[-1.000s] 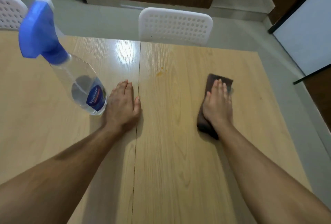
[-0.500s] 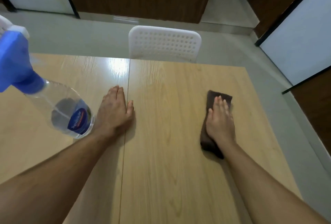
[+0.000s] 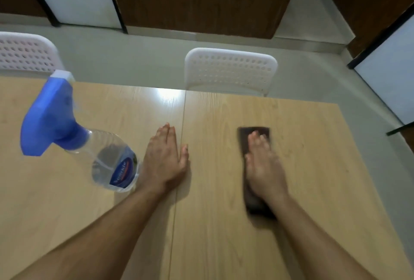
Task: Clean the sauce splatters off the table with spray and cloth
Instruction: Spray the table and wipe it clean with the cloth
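A light wood-grain laminate table [image 3: 212, 223] fills the lower part of the head view, with a thin seam running from the far edge toward the camera. The right hand [image 3: 265, 167] lies flat, palm down, on a dark brown rectangular cloth [image 3: 254, 203], its fingers straight and close together, pressing the cloth against the tabletop to the right of the seam. The cloth's long axis runs away from the person, roughly parallel to the seam; one short end shows beyond the fingertips and the other emerges under the wrist. The hand and cloth are somewhat blurred. The left hand [image 3: 164, 163] rests flat on the table just left of the seam, fingers straight and together, thumb spread slightly to the side and reaching across the seam; it holds nothing. Just beside that hand, touching or nearly touching its outer edge, stands a clear plastic spray bottle with a blue trigger head and a blue label [image 3: 112, 163]. It appears upright on the table, though the wide lens makes it lean, so its head looms toward the upper left, white nozzle tip pointing to the far side. Beyond the far edge stand a white perforated plastic chair [image 3: 230, 70] and a second white perforated chair at the left edge [image 3: 24, 52], on a pale grey floor [image 3: 134, 60].
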